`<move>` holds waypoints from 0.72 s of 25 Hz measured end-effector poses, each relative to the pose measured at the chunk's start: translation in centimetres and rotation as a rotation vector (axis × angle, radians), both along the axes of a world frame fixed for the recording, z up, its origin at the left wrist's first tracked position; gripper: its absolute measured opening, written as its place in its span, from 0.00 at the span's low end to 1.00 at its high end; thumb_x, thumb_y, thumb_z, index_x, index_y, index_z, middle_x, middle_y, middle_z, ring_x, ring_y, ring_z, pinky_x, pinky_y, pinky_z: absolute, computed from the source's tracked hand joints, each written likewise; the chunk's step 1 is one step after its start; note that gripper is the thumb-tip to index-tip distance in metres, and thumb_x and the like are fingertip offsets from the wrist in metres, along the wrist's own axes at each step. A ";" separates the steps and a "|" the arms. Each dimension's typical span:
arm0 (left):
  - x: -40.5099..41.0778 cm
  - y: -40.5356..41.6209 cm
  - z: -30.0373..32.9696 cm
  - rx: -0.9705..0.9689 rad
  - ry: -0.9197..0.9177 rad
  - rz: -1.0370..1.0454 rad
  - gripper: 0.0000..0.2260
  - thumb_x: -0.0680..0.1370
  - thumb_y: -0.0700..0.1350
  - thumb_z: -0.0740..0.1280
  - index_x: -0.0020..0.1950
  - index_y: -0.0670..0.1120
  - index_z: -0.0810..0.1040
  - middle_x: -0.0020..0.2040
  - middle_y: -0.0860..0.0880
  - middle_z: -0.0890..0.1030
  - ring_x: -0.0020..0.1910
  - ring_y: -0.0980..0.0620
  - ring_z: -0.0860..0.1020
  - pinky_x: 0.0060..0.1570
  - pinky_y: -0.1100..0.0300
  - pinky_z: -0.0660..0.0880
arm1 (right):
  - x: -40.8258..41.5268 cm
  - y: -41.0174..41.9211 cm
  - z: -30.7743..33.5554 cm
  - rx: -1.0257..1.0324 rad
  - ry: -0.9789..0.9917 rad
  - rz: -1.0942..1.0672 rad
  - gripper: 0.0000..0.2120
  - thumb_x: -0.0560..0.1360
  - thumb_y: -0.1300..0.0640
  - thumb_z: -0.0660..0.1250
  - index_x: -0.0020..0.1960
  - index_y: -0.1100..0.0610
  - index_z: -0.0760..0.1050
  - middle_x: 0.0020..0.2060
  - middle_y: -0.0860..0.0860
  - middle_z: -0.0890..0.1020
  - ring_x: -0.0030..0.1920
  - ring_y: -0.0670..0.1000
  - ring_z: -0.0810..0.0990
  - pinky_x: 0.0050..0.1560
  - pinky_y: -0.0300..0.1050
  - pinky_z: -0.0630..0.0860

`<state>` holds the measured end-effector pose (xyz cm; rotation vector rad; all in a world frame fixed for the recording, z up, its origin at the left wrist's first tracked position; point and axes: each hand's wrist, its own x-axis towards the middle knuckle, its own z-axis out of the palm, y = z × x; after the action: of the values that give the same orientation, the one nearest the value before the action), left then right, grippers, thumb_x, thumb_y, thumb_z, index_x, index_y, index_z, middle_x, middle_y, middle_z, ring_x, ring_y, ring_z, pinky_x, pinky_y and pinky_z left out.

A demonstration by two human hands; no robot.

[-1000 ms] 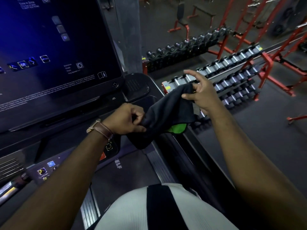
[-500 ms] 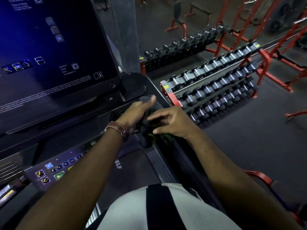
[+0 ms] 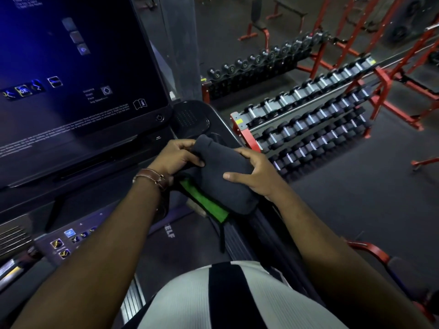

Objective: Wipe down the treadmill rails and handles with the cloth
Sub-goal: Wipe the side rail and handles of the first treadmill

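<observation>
- A gym: dark rubber floor (image 3: 356,186), with red frames at the back and the treadmill filling the near left
- Far left, the screen (image 3: 71,67) glows blue; its small print is too blurred to read, and its left side is cut off
- Below it the console (image 3: 64,241) shows a few lit buttons, with the belt (image 3: 185,252) just to its right, marked with letters I can only partly make out
- The left hand (image 3: 175,157), a strap on its wrist, pinches the far end of the cloth (image 3: 223,172) between thumb and curled fingers
- The cloth is dark with a green band (image 3: 204,203) on its underside; it lies draped over the right rail (image 3: 251,236), near where the rail meets the console, and a thin loop hangs off it
- The right hand (image 3: 251,172) clamps the cloth from the other side, thumb on top and fingers wrapped down round it and, it seems, the rail beneath
- Judging by this, the wiping is at an early stage: the cloth is only being set on the top of the right rail, whose length toward the body is yet to be covered; the left rail and the handles are also left, as far as one can see
- Whether any part is already clean cannot be told; the left rail is out of view, and the lower right rail is hidden by the right arm and shirt (image 3: 237,300)
- To the right, a rack (image 3: 308,129) of dumbbells stands well apart from the treadmill
</observation>
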<state>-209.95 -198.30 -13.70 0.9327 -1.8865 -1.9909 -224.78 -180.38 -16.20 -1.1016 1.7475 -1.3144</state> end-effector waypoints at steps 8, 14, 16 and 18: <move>2.2 -2.1 -5.9 -0.854 -0.636 -0.217 0.12 0.79 0.50 0.63 0.59 0.48 0.81 0.55 0.46 0.83 0.56 0.44 0.79 0.57 0.55 0.73 | 1.0 -4.4 -7.4 0.368 1.223 0.306 0.63 0.56 0.52 0.83 0.80 0.43 0.47 0.79 0.54 0.54 0.72 0.61 0.65 0.65 0.59 0.71; 2.7 -0.8 -5.9 -0.879 -0.659 -0.375 0.31 0.77 0.58 0.65 0.75 0.45 0.63 0.71 0.43 0.70 0.68 0.43 0.70 0.65 0.52 0.69 | 0.0 -6.6 -10.4 0.172 1.470 0.202 0.24 0.72 0.61 0.67 0.67 0.58 0.72 0.63 0.54 0.79 0.67 0.57 0.75 0.69 0.61 0.66; 4.2 -0.9 -5.9 -0.914 -0.635 -0.376 0.38 0.73 0.57 0.70 0.77 0.44 0.59 0.74 0.44 0.66 0.71 0.44 0.67 0.68 0.51 0.67 | -0.7 -6.2 -10.6 0.223 1.492 0.107 0.15 0.73 0.62 0.63 0.59 0.58 0.75 0.52 0.55 0.83 0.66 0.56 0.76 0.73 0.66 0.57; 5.8 -1.2 -5.9 -0.984 -0.636 -0.347 0.32 0.71 0.48 0.71 0.73 0.46 0.65 0.70 0.47 0.71 0.67 0.45 0.72 0.63 0.49 0.72 | -1.2 -6.0 -10.8 0.267 1.493 0.065 0.13 0.71 0.64 0.65 0.55 0.60 0.77 0.49 0.56 0.84 0.65 0.59 0.76 0.74 0.67 0.52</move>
<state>-204.18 -199.55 -19.59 0.9905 -3.0418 -0.6019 -226.02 -186.41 -26.95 -2.1711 2.6501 0.0389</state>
